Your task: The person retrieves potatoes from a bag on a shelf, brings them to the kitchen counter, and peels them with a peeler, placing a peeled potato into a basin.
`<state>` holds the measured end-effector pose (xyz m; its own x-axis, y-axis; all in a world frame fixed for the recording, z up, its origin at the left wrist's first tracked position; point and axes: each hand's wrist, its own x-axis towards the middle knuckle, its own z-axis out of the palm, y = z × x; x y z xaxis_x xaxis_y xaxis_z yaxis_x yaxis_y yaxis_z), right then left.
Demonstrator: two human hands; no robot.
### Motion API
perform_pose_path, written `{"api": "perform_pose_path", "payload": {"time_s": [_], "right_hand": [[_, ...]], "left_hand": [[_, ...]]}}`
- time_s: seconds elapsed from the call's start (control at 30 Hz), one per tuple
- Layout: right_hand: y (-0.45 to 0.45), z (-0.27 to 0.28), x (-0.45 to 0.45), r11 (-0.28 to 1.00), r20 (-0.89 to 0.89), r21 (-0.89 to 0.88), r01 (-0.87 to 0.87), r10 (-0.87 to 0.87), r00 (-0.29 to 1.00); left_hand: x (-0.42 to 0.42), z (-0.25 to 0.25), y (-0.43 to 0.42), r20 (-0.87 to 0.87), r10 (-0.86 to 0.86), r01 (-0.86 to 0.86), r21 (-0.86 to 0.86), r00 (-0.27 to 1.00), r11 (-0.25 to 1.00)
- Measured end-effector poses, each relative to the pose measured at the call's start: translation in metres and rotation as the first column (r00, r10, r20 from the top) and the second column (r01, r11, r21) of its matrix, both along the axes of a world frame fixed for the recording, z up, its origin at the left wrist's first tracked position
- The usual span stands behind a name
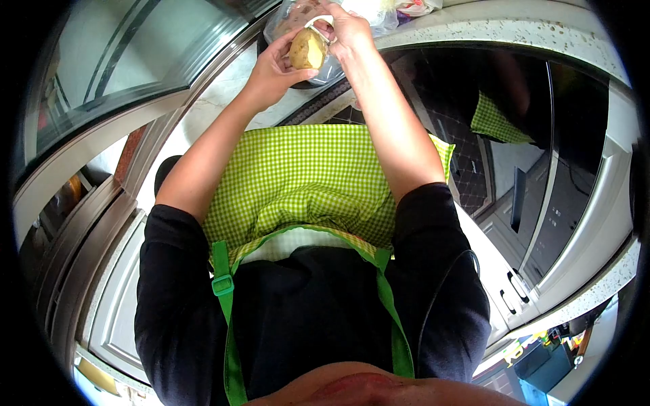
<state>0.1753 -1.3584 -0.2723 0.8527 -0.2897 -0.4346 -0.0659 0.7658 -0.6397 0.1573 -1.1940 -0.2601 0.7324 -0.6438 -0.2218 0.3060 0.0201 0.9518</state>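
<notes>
A partly peeled potato is held up at the top of the view, with a pale yellow strip bared on its right side. My left hand grips it from the left, thumb along its lower end. My right hand is closed around a white peeler, whose head lies against or close to the potato's upper right; exact contact I cannot tell. Below both hands is a bin or bowl with a clear plastic bag, partly covered by my hands and wrists.
White plastic bags lie beyond my right hand near the speckled counter. A dark glossy oven-like door stands to the right, and a framed glass panel to the left. A green checked apron covers my front.
</notes>
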Motion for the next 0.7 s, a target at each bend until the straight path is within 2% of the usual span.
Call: {"api": "perform_pose_path", "payload": {"time_s": [0.13,0.2,0.23,0.3,0.5,0.63,0.7], "right_hand": [[-0.001,-0.021,0.010,0.994,-0.131,0.075,0.075,-0.065,0.989],[-0.002,-0.031,0.012,0.975,-0.201,0.194,0.109,-0.069,0.977],[-0.002,-0.032,0.012,0.975,-0.199,0.194,0.108,-0.068,0.978],[0.000,-0.036,0.014,0.941,-0.261,0.260,0.217,-0.148,0.954],[0.002,-0.029,0.011,0.908,-0.315,0.311,0.280,-0.180,0.932],[-0.007,-0.049,0.012,0.922,-0.255,0.293,0.253,-0.180,0.950],[-0.021,-0.053,0.013,0.909,-0.281,0.170,0.380,-0.324,0.903]], "left_hand": [[0.000,0.001,-0.001,0.058,-0.004,0.005,-0.023,0.998,1.000],[0.000,0.000,-0.001,0.076,-0.002,0.004,-0.027,0.997,1.000],[-0.001,0.000,-0.001,0.068,0.006,-0.003,-0.032,0.998,0.999],[-0.001,-0.003,-0.001,0.060,0.013,-0.010,-0.039,0.998,0.999],[0.000,-0.011,0.000,0.101,-0.001,0.003,-0.020,0.995,1.000],[-0.005,-0.003,-0.001,0.068,-0.010,0.010,-0.004,0.998,1.000],[-0.006,-0.002,-0.003,0.064,-0.016,0.017,-0.024,0.998,1.000]]}}
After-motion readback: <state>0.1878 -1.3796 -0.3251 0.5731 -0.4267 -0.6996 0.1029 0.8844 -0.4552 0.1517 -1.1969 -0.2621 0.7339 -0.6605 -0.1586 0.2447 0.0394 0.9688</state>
